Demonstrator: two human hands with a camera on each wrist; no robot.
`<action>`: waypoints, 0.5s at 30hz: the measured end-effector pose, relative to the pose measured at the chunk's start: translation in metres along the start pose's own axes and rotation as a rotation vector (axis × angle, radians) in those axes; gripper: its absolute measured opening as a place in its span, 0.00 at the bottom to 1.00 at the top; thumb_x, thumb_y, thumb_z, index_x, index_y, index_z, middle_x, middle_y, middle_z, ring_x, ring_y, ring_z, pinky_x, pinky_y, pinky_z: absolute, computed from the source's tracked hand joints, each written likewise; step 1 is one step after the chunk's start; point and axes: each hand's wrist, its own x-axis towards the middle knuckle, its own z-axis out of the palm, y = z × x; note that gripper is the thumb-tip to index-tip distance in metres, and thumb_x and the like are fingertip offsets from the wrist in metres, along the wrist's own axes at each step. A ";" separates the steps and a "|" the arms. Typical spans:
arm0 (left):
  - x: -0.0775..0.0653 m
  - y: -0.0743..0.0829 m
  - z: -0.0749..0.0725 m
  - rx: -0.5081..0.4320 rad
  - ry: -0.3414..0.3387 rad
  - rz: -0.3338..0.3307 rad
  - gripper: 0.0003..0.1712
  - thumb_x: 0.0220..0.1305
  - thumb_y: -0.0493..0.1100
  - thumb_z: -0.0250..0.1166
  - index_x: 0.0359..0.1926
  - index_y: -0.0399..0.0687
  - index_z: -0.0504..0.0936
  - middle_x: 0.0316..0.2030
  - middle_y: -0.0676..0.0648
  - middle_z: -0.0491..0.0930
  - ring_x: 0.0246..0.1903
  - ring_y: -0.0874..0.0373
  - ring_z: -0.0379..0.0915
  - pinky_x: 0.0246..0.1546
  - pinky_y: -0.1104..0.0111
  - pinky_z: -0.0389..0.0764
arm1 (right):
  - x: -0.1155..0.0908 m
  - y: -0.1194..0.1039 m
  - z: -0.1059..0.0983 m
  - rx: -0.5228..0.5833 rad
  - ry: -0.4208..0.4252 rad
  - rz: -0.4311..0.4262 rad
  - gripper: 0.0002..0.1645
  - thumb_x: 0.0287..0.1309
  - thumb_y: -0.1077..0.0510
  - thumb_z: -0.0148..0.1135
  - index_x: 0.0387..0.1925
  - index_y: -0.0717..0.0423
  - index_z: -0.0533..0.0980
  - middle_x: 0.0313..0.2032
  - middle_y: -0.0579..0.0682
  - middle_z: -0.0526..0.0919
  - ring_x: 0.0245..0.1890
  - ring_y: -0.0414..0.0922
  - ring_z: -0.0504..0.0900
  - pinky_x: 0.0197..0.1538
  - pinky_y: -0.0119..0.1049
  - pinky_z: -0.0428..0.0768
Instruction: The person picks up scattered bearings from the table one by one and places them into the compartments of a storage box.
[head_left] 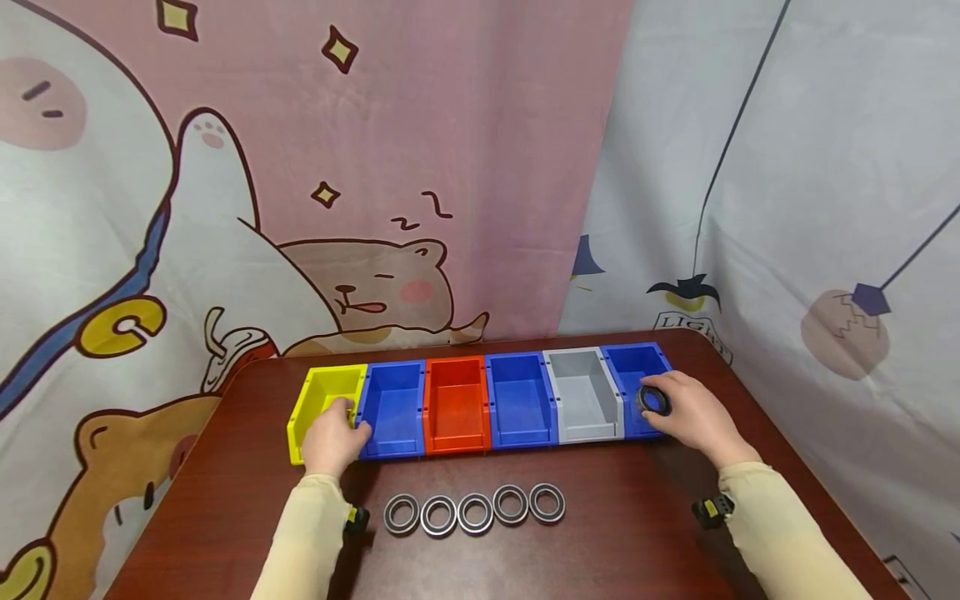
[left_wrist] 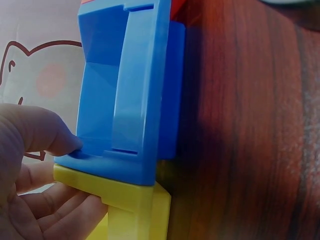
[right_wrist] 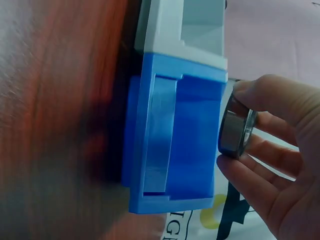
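Observation:
My right hand pinches a ball bearing between thumb and fingertips, over the right-end blue bin. In the right wrist view the bearing stands on edge beside that bin's opening. At the left end, my left hand grips the adjoining walls of the yellow bin and the blue bin beside it. Its thumb is on the blue side and its fingers are on the yellow side. Several more bearings lie flat in a row on the table in front of the bins.
Between the end bins stand a red bin, another blue bin and a grey bin, all joined in one row. The dark wooden table reaches back to a printed curtain.

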 end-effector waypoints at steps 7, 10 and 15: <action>0.000 0.000 0.000 0.001 0.002 0.007 0.31 0.58 0.45 0.65 0.59 0.32 0.73 0.49 0.30 0.80 0.38 0.39 0.77 0.41 0.44 0.77 | 0.020 0.008 0.006 -0.026 -0.040 0.037 0.30 0.49 0.58 0.74 0.54 0.67 0.78 0.50 0.68 0.78 0.50 0.65 0.77 0.52 0.63 0.75; 0.001 0.000 0.000 0.003 0.008 0.007 0.30 0.58 0.45 0.65 0.59 0.32 0.73 0.49 0.30 0.80 0.39 0.38 0.77 0.41 0.44 0.77 | 0.027 0.010 0.011 -0.039 -0.064 0.049 0.29 0.49 0.58 0.73 0.53 0.67 0.78 0.50 0.69 0.78 0.49 0.65 0.77 0.52 0.62 0.75; 0.000 -0.001 0.001 0.002 0.019 0.008 0.30 0.58 0.45 0.65 0.58 0.32 0.73 0.48 0.30 0.80 0.39 0.38 0.77 0.41 0.44 0.77 | 0.038 0.015 0.023 -0.082 -0.084 0.047 0.29 0.49 0.58 0.73 0.52 0.68 0.78 0.48 0.68 0.79 0.48 0.64 0.77 0.50 0.61 0.76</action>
